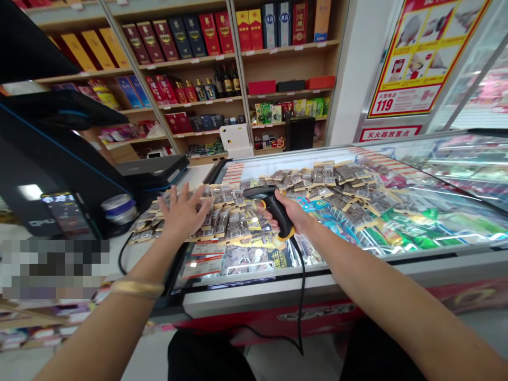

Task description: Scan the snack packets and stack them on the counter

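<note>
My right hand (291,211) grips a black and yellow handheld barcode scanner (278,212), whose head points left over the freezer's glass top. From its handle a black cable (303,286) hangs down past the front edge. With fingers spread, my left hand (186,211) is over a pile of small clear packets with tan edges (232,222); whether it touches them I cannot tell. A second heap of the packets (349,185) lies to the right on the same glass. Under the glass, blue and green bags show.
At left stand a dark checkout machine (51,164), a phone (69,214) and a roll of tape (119,209). The chest freezer's front rim (254,296) runs before me. Shelves (198,58) with boxes and bottles line the back, beside a wall poster (428,53).
</note>
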A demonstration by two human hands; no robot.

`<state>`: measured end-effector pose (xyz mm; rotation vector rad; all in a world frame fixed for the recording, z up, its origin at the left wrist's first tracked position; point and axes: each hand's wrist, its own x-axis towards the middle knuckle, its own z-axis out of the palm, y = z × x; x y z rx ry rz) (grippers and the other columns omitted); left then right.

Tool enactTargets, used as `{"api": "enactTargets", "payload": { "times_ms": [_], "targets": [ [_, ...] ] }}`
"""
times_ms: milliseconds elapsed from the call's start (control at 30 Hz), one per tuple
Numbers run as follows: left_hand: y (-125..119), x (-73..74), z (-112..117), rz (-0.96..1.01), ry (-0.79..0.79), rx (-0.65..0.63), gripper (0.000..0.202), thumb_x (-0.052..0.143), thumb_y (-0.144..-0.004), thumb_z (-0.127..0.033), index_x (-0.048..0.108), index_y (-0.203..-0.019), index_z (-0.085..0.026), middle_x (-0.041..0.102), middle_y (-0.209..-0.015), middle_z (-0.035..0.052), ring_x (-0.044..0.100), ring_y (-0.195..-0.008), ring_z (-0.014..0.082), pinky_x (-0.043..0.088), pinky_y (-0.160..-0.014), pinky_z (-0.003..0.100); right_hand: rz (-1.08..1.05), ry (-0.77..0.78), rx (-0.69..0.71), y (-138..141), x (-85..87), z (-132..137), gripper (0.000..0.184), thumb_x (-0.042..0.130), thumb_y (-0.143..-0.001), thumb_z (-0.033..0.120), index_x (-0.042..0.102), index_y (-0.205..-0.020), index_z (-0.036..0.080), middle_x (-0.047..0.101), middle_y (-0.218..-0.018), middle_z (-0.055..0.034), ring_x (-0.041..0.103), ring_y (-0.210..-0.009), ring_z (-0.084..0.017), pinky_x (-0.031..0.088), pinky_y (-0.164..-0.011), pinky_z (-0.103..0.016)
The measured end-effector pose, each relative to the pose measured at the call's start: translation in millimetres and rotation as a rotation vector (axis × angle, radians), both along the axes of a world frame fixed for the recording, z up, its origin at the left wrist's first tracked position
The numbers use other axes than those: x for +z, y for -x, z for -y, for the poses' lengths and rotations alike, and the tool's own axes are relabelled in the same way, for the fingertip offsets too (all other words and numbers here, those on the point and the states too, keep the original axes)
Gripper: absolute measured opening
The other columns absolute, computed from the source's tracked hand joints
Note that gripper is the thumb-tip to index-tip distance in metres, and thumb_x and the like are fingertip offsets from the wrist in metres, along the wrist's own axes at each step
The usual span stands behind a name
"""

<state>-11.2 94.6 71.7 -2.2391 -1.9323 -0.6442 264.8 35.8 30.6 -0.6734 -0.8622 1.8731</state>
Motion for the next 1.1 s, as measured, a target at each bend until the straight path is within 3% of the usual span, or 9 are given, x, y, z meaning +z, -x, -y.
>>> {"api": "enactTargets", "payload": {
  "times_ms": [100, 233, 367, 500, 633, 800, 933, 1000, 1100],
  "targets": [
    [-16.6, 13.0, 3.8, 0.085, -0.127, -0.048, 0.056, 0.044, -0.096, -0.049, 0.058, -0.147, -0.029, 0.041, -0.165, 0.0099, 0.021, -0.158, 0.0376, 0.009, -0.125, 0.066, -0.023, -0.034, -0.035, -14.2, 12.2, -0.4, 0.053, 0.036, -0.102, 0.064, 0.058, -0.101, 0.017, 0.054, -0.06, 0.0012, 0.046, -0.043, -0.011, 0.04, -0.039, -0.022],
    [-60.8, 18.8, 3.2, 0.198, -0.239, -0.245, 0.049, 0.045, -0.096, -0.04, 0.063, -0.138, -0.022, 0.055, -0.153, 0.0121, 0.041, -0.148, 0.0305, 0.024, -0.125, 0.052, -0.029, -0.106, -0.133, -54.6, 27.8, 0.9, 0.054, 0.037, -0.101, 0.065, 0.06, -0.105, 0.016, 0.053, -0.061, 0.0011, 0.045, -0.043, -0.012, 0.039, -0.039, -0.022],
    [-121.4, 1.5, -5.6, 0.398, -0.193, -0.453, 0.038, 0.054, -0.093, -0.033, 0.069, -0.125, -0.018, 0.067, -0.134, 0.0124, 0.057, -0.13, 0.0263, 0.038, -0.118, 0.042, 0.003, -0.174, -0.254, -98.7, 30.8, 7.0, 0.055, 0.044, -0.097, 0.069, 0.061, -0.107, 0.017, 0.052, -0.063, 0.001, 0.044, -0.045, -0.011, 0.04, -0.04, -0.023],
    [-185.4, -23.2, -13.7, 0.583, -0.008, -0.459, 0.032, 0.062, -0.089, -0.029, 0.072, -0.117, -0.017, 0.072, -0.119, 0.0131, 0.066, -0.111, 0.0257, 0.049, -0.107, 0.04, 0.008, -0.192, -0.349, -123.5, 23.5, 13.4, 0.054, 0.047, -0.097, 0.069, 0.061, -0.106, 0.018, 0.053, -0.064, 0.0005, 0.045, -0.047, -0.011, 0.041, -0.042, -0.022],
    [-229.0, -40.5, -17.9, 0.521, -0.027, -0.458, 0.035, 0.067, -0.086, -0.026, 0.072, -0.119, -0.016, 0.07, -0.126, 0.0166, 0.062, -0.123, 0.0312, 0.042, -0.114, 0.045, 0.005, -0.162, -0.379, -128.4, 18.1, 12.8, 0.056, 0.043, -0.098, 0.069, 0.061, -0.107, 0.017, 0.053, -0.064, 0.0001, 0.047, -0.047, -0.012, 0.042, -0.042, -0.022],
    [-236.2, -50.0, -18.2, 0.423, -0.021, -0.471, 0.033, 0.06, -0.088, -0.021, 0.073, -0.117, -0.018, 0.071, -0.129, 0.0141, 0.062, -0.124, 0.0329, 0.04, -0.115, 0.049, 0.013, -0.137, -0.333, -124.9, 14.5, 7.0, 0.059, 0.043, -0.097, 0.071, 0.061, -0.108, 0.017, 0.055, -0.064, 0.0, 0.049, -0.048, -0.012, 0.043, -0.042, -0.022],
    [-225.8, -45.3, -11.4, 0.491, -0.04, -0.497, 0.032, 0.053, -0.094, -0.02, 0.075, -0.117, -0.023, 0.074, -0.125, 0.0094, 0.065, -0.121, 0.0294, 0.042, -0.115, 0.046, 0.002, -0.156, -0.295, -123.0, 12.6, 5.6, 0.059, 0.045, -0.096, 0.072, 0.061, -0.11, 0.017, 0.055, -0.064, 0.0004, 0.05, -0.049, -0.011, 0.043, -0.043, -0.022],
    [-222.9, -38.7, -7.3, 0.634, -0.028, -0.468, 0.031, 0.054, -0.095, -0.022, 0.075, -0.117, -0.024, 0.075, -0.123, 0.0072, 0.067, -0.12, 0.0279, 0.046, -0.112, 0.044, -0.003, -0.163, -0.3, -122.5, 12.8, 6.1, 0.059, 0.046, -0.096, 0.072, 0.061, -0.11, 0.017, 0.054, -0.064, 0.0006, 0.05, -0.048, -0.011, 0.043, -0.043, -0.022],
    [-219.0, -24.9, -3.1, 1.055, 0.159, -0.379, 0.027, 0.051, -0.098, -0.024, 0.071, -0.116, -0.022, 0.076, -0.11, 0.0056, 0.074, -0.106, 0.0248, 0.058, -0.097, 0.04, -0.009, -0.148, -0.331, -121.8, 13.8, 7.7, 0.059, 0.044, -0.097, 0.071, 0.061, -0.109, 0.016, 0.054, -0.064, 0.0005, 0.048, -0.048, -0.011, 0.042, -0.042, -0.022]
  ]
}}
